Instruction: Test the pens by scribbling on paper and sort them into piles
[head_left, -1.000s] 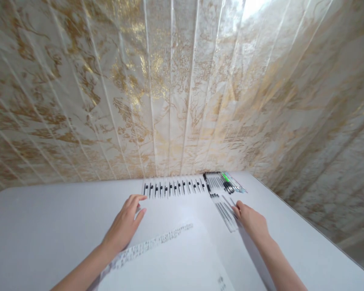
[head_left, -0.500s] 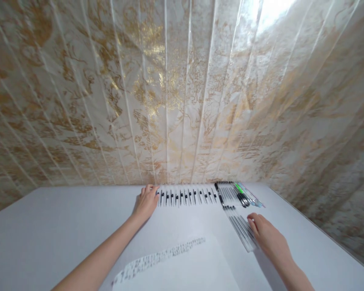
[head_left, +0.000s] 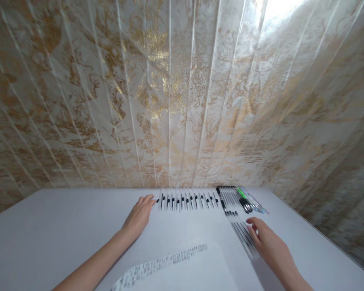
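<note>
Left hand (head_left: 139, 216) lies flat, fingers loosely spread and gripping nothing, its fingertips just beside the left end of the row of black-capped pens (head_left: 188, 200) along the far edge of the white surface (head_left: 48, 226). Right hand (head_left: 268, 242) rests open on the clear pens (head_left: 241, 230), fingertips touching them. Beyond it, a bundle with a green pen (head_left: 241, 193). Near the wrists, a written sheet (head_left: 176, 266).

Bright, soft — glare upper right, edges warped.
</note>
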Tool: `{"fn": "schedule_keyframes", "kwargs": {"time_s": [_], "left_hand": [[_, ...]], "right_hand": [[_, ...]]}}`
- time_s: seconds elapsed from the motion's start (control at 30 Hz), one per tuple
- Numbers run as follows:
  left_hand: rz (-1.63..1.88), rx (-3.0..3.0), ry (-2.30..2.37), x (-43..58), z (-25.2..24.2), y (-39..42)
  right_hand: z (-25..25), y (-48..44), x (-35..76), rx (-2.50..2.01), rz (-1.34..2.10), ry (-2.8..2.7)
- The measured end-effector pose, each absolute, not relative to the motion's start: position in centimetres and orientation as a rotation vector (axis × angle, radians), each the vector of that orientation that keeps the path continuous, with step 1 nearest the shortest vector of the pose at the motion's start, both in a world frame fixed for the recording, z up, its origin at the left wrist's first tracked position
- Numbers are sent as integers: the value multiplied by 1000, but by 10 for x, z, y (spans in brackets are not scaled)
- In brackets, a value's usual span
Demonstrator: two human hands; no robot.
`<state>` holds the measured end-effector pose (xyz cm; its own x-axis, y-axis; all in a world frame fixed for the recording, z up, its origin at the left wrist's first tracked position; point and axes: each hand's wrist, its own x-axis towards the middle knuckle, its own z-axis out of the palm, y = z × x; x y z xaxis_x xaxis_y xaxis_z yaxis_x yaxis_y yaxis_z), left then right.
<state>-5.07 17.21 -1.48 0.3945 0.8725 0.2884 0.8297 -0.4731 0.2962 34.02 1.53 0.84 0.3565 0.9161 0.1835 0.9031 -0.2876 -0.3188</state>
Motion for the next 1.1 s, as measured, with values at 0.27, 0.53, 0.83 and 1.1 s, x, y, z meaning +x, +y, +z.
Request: {"fn": "schedule_keyframes", "kwargs": {"time_s": [0.27, 0.53, 0.83, 1.1], "left_hand": [[720, 2524, 1221, -76, -3, 93], [687, 2512, 1186, -67, 0, 85], [534, 2550, 1390, -69, -15, 86], [271, 2589, 1652, -71, -20, 85]], "right_hand": [[14, 16, 278, -1901, 213, -1878], [41, 24, 190, -1634, 405, -2218], [55, 147, 96, -1544, 199, -2461], [49, 159, 65, -1548, 307, -2454]]}}
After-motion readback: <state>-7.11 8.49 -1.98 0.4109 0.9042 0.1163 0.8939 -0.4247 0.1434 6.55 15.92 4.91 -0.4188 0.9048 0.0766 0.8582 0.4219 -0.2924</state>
